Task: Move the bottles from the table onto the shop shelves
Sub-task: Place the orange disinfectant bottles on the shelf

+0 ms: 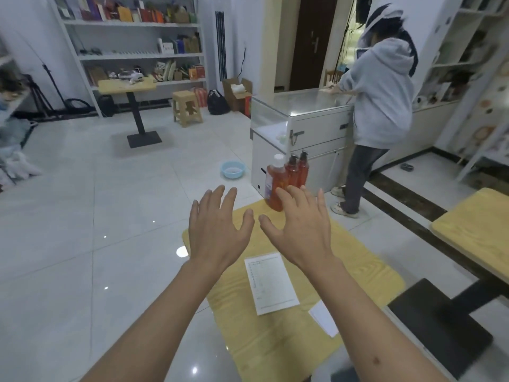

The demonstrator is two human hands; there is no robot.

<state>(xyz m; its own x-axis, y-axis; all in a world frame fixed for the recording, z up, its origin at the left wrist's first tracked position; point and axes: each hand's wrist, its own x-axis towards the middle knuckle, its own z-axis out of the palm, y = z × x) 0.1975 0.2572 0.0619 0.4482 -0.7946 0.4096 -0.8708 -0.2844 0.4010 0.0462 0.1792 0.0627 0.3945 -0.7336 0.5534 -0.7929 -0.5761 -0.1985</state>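
From the head camera, both hands are stretched out over the yellow tabletop (358, 260). The left hand (217, 230) and the right hand (300, 230) each have a wide grip — fingers spread, holding nothing.

Three orange bottles stand close together at the far corner of the tabletop. The big bottle (275, 183) has a white cap and stands in front. Two pump bottles (292, 172) stand just behind it, side by side. The right hand's fingertips look to be near the big bottle, but I cannot tell if they touch it.

The step now seems to be reaching for a bottle. A good way would be to take the big bottle first, round its middle, since it stands in front. The bottles sit right by the edge of the tabletop, so a bump could knock one onto the floor. Lifting straight up looks safest.

A sheet of paper (270, 282) lies flat below the arms, well apart from the bottles.

The shop shelves (137, 55) stand far across the room on the left. The tiled floor between is mostly open, with a small table (129, 85), a stool (186, 107) and a blue bowl (233, 169) to walk past. Another person (380, 92) stands at a glass counter (300, 106) to the right — out of the path.
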